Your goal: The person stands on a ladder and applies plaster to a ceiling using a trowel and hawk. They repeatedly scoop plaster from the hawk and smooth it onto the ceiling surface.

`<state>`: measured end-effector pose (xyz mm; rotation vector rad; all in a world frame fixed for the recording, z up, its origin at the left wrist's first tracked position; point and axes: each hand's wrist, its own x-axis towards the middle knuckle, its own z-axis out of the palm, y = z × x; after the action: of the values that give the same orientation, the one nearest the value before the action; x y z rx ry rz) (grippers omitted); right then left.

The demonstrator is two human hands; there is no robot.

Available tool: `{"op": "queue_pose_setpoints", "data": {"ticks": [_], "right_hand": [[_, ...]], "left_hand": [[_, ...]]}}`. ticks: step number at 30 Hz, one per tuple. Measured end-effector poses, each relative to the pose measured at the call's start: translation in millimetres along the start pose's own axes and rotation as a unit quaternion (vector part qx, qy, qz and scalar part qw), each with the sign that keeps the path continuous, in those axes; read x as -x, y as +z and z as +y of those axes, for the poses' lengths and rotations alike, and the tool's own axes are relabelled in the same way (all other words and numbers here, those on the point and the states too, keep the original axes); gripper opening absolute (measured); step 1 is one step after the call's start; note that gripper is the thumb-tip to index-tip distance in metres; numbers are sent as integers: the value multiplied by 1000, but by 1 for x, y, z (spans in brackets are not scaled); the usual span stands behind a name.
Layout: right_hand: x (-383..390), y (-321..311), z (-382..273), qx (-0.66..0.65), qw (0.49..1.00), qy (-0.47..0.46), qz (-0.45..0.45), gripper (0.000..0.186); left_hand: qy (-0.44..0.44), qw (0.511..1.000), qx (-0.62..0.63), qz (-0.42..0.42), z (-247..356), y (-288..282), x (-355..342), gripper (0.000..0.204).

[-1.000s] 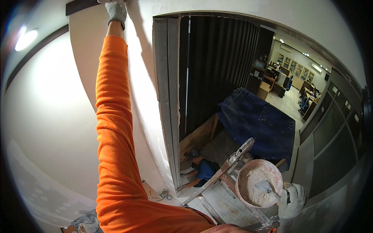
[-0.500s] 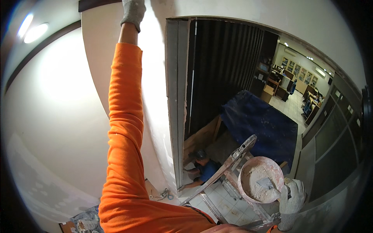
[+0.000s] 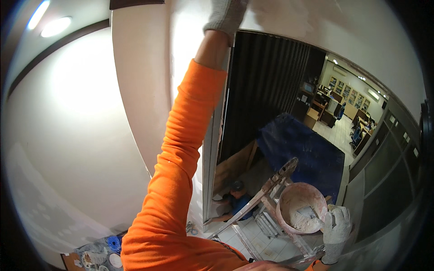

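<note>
My left hand (image 3: 228, 16), in a grey knit glove, reaches up against the white wall by the top corner of the doorway. Its fingers run past the top edge of the picture, so I cannot make out whether it holds anything. At lower right my right hand (image 3: 336, 228), in a whitish dusty glove, is closed round the handle of a putty knife (image 3: 307, 212) at the rim of a round, plaster-stained bucket (image 3: 285, 197). The flat blade lies on pale wet filler (image 3: 302, 221) inside. The bucket rests on top of a spattered stepladder (image 3: 271, 185).
A person in blue (image 3: 239, 201) crouches below by the door frame. Beyond the opening hangs a dark blue sheet (image 3: 303, 153), with an office of desks and shelves behind. Bags and a blue roll (image 3: 114, 244) lie on the floor at lower left.
My left arm has swung right along the wall, to the doorway's upper corner. The filler now shows lower in the bucket, with more bare inner wall visible. My right hand has barely shifted.
</note>
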<state>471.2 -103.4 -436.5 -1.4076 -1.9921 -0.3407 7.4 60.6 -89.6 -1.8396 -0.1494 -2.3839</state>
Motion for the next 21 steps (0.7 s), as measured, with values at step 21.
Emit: {"op": "queue_pose_setpoints", "data": {"ticks": [21], "right_hand": [[5,-3,4,-44,999,-21,11,18]], "left_hand": [[47,991,-126,15,-75,-165,-63,33]]}}
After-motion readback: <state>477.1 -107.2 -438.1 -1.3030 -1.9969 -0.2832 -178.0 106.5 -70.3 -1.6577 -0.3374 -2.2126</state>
